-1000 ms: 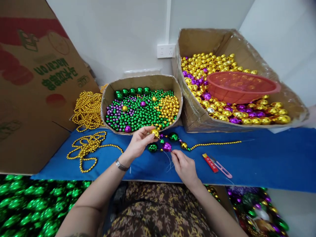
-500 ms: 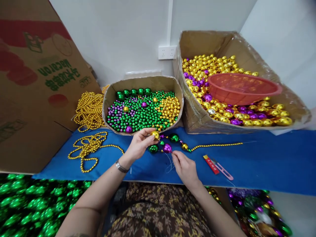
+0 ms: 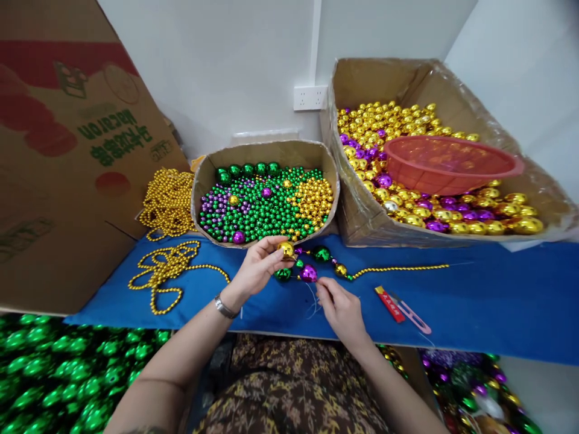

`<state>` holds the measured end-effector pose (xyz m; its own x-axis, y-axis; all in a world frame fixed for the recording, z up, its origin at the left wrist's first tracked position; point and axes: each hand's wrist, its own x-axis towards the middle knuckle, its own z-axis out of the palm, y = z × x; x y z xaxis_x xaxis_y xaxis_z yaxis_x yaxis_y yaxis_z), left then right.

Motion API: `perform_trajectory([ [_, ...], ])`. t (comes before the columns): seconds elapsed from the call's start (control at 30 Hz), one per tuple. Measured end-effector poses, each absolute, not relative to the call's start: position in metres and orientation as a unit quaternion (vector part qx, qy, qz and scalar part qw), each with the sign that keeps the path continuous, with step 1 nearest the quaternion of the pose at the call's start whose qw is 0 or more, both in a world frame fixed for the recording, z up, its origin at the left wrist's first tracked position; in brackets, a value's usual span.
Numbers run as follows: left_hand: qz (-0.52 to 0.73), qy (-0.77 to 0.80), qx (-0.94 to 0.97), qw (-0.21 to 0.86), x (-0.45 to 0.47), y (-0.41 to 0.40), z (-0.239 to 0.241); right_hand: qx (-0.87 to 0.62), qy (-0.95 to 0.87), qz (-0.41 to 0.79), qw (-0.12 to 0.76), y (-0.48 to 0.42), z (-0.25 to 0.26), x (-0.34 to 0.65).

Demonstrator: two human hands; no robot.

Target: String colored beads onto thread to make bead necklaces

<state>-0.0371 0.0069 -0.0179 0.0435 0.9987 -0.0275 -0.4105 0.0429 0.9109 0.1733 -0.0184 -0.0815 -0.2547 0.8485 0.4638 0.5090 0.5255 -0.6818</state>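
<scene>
I am looking down over a blue work table running across the middle of the frame, its stock lying within arm's reach. At upper right, a big plastic-lined carton is holding large gold and purple balls, with a red basin sitting on top, likely for scooping. At centre, a low cardboard tray is keeping small green, gold and purple beads in loose colour patches. A flattened printed box is leaning at left, beside heaped gold bead strands and one looped strand lying on the cloth. A red-handled thread snipper is waiting at right of centre. Just below the tray, my left hand is pinching a gold ball at the end of the half-strung garland, steadying it off the cloth. My right hand, fingers narrowed, is pinching what appears to be fine thread beneath a purple ball.
</scene>
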Motion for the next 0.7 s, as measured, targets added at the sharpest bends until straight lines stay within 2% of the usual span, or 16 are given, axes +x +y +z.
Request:
perform_trajectory([
  [0.17, 0.579, 0.385, 0.433, 0.574, -0.036, 0.005, -0.02, -0.437, -0.759, 0.245, 0.416, -0.018, -0.091, 0.174],
  [0.37, 0.579, 0.376, 0.437, 0.577, -0.034, 0.002, -0.017, -0.437, -0.738, 0.294, 0.422, -0.018, -0.096, 0.175],
  [0.57, 0.585, 0.385, 0.407, 0.587, -0.035, 0.003, -0.016, -0.453, -0.759, 0.16, 0.44, -0.016, -0.087, 0.178],
  [0.7, 0.581, 0.39, 0.402, 0.59, -0.036, 0.003, -0.016, -0.44, -0.765, 0.156, 0.443, -0.016, -0.083, 0.179],
])
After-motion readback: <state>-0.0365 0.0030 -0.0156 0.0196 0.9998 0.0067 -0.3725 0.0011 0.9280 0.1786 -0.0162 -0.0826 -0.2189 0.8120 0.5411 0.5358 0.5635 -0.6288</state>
